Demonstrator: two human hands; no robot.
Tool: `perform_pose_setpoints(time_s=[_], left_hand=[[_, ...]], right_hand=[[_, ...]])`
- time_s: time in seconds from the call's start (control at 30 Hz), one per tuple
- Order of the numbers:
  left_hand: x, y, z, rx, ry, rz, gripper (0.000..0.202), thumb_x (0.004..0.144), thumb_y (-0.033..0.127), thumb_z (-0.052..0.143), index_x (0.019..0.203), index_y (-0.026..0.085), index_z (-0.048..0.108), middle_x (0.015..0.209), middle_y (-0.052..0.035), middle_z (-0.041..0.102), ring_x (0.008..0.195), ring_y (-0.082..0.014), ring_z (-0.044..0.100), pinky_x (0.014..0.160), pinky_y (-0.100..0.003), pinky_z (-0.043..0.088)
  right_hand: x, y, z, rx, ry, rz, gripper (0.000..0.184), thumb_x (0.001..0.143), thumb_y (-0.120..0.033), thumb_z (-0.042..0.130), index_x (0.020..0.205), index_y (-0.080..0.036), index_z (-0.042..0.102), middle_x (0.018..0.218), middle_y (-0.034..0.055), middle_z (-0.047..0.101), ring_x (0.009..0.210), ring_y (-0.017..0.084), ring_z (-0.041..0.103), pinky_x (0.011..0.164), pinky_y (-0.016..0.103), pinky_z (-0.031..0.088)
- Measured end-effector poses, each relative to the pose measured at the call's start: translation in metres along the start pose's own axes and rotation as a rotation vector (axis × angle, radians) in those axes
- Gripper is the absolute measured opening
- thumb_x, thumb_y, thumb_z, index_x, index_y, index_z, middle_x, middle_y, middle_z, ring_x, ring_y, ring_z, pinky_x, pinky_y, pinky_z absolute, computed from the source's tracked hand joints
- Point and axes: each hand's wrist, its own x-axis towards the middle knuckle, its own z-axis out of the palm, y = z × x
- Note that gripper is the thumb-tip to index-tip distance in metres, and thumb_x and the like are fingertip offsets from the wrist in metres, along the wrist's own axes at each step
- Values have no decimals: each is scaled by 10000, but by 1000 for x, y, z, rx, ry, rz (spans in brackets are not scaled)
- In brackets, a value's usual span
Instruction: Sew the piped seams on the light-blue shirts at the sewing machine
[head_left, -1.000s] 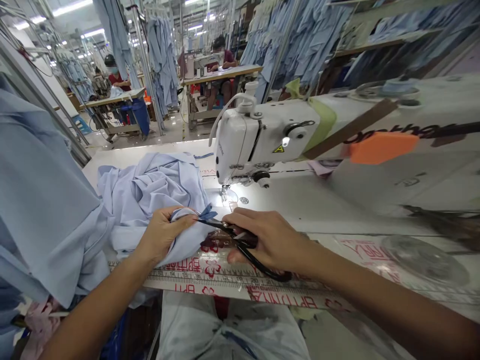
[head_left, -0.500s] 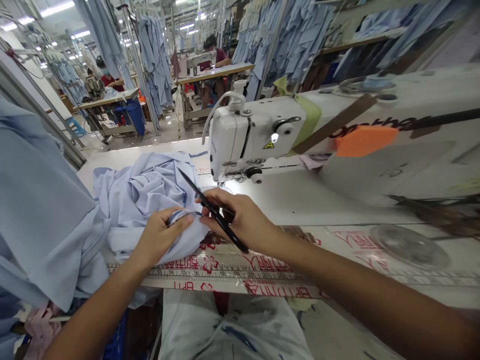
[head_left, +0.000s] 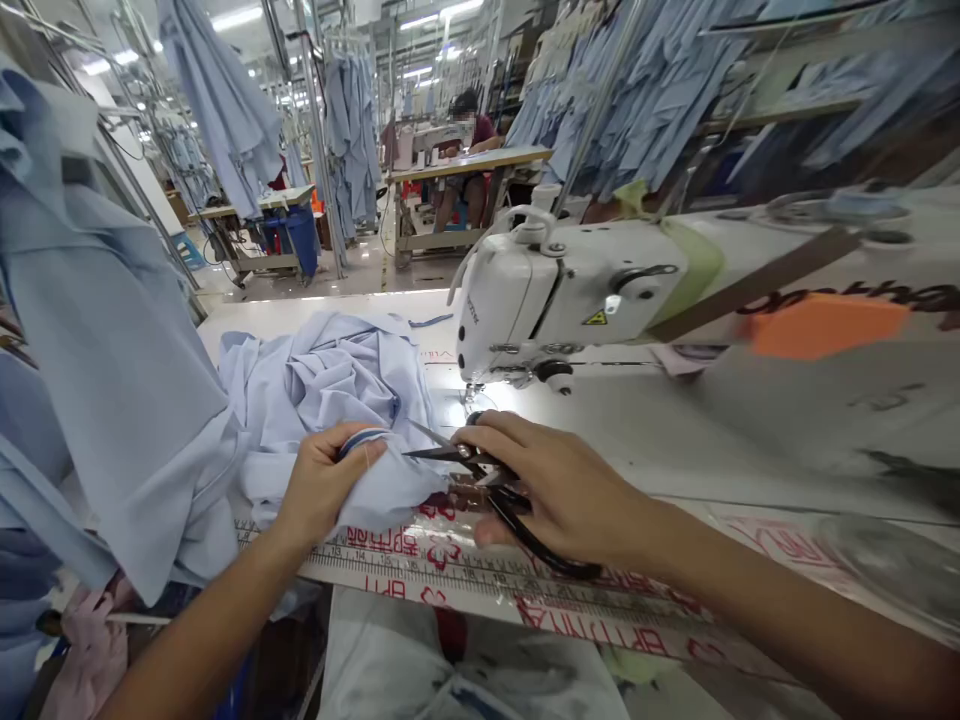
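My left hand [head_left: 326,478] pinches the edge of a light blue garment [head_left: 337,370], where a darker blue strip shows at the thumb. The rest of the cloth lies bunched on the sewing table. In my right hand [head_left: 555,480] is a pair of black-handled scissors [head_left: 491,470], its blades parted and pointing left towards the pinched edge. The blade tips are close to the cloth; I cannot tell whether they touch it. Just beyond my right hand stands the white sewing machine [head_left: 517,300], its needle area lit.
A measuring tape strip [head_left: 450,575] runs along the table's front edge. More blue cloth [head_left: 127,330] hangs at the left. An orange tag [head_left: 829,325] is on the machine. Farther back, a person [head_left: 480,135] sits at another sewing table [head_left: 472,163] near racks of garments.
The scissors have swung from pointing up and left, blades together, to lying nearly level with blades parted. My right hand has moved away from the cloth edge. The view has shifted left.
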Motion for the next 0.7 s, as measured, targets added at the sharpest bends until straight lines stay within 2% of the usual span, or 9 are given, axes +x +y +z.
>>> perform_pose_setpoints(time_s=[0.13, 0.3, 0.4, 0.53, 0.6, 0.63, 0.67, 0.7], left_hand=[[0, 1, 4, 79, -10, 52, 114, 694, 259, 658, 763, 172, 685, 744, 5, 648, 682, -98, 529, 620, -169, 394], [-2, 7, 5, 224, -54, 86, 103, 719, 230, 599, 738, 157, 669, 697, 8, 626, 649, -96, 508, 584, -169, 378], [-2, 11, 5, 296, -60, 84, 104, 718, 223, 590, 710, 148, 661, 656, 17, 600, 613, -86, 478, 545, -163, 350], [-2, 8, 6, 315, -106, 56, 186, 734, 317, 612, 698, 140, 657, 597, 23, 555, 555, -79, 445, 492, -164, 314], [-4, 6, 5, 315, -100, 55, 219, 746, 358, 608, 722, 148, 667, 628, 12, 583, 570, -94, 483, 505, -172, 344], [-6, 8, 4, 330, -122, 60, 216, 757, 357, 599, 734, 157, 676, 653, 2, 607, 589, -107, 514, 525, -181, 372], [-7, 11, 0, 356, -216, 54, 198, 761, 342, 596, 750, 169, 690, 681, -10, 633, 615, -124, 548, 554, -196, 404], [-7, 17, -4, 381, -401, 26, 168, 755, 316, 606, 781, 182, 703, 718, -25, 659, 650, -146, 583, 592, -216, 437]], right_hand=[[8, -5, 5, -19, -28, -20, 641, 719, -656, 536, 1115, -154, 491, 962, 112, 523, 762, 211, 493, 631, 328, 396], [17, -9, 7, -131, -24, -42, 445, 738, -443, 595, 1072, -158, 523, 892, 84, 536, 718, 182, 487, 573, 278, 344], [18, -7, 3, -254, 33, -102, 357, 754, -408, 572, 1011, -159, 554, 804, 61, 557, 650, 168, 486, 523, 268, 289], [14, -5, -6, -402, 58, -191, 243, 813, -379, 511, 919, -172, 580, 649, 25, 572, 533, 158, 480, 475, 281, 208], [11, -2, -9, -371, 28, -163, 215, 829, -356, 484, 905, -181, 584, 637, 20, 592, 524, 161, 503, 469, 283, 216], [8, 1, -10, -311, 14, -112, 232, 831, -381, 484, 909, -187, 584, 654, 19, 607, 537, 162, 521, 468, 279, 239], [5, 5, -10, -239, 9, -40, 275, 826, -431, 490, 933, -195, 583, 679, 17, 620, 554, 163, 539, 473, 272, 269], [2, 10, -10, -176, 8, 42, 340, 816, -485, 497, 987, -201, 576, 706, 18, 629, 571, 165, 553, 483, 266, 302]])
